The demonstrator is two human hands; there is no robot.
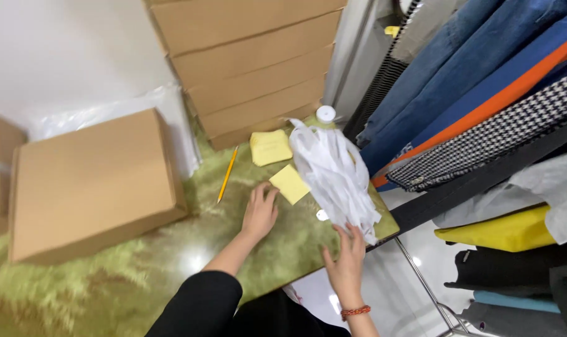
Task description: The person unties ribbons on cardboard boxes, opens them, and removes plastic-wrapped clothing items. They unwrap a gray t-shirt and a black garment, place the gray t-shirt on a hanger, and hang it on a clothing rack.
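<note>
My left hand [259,212] lies palm down on the green marbled tabletop [171,249], fingers loosely spread and holding nothing, their tips just beside a yellow paper square [289,183]. My right hand [346,262] (a beaded orange bracelet [354,310] at the wrist) reaches up with open, slightly spread fingers touching the lower end of a bundle of white plastic bags [333,175]; whether they grip it I cannot tell. The bundle lies along the table's right edge. Nearby: a yellow pencil [227,174], a second yellow note [270,147], stacked cardboard boxes [252,68], hanging garments [483,93].
</note>
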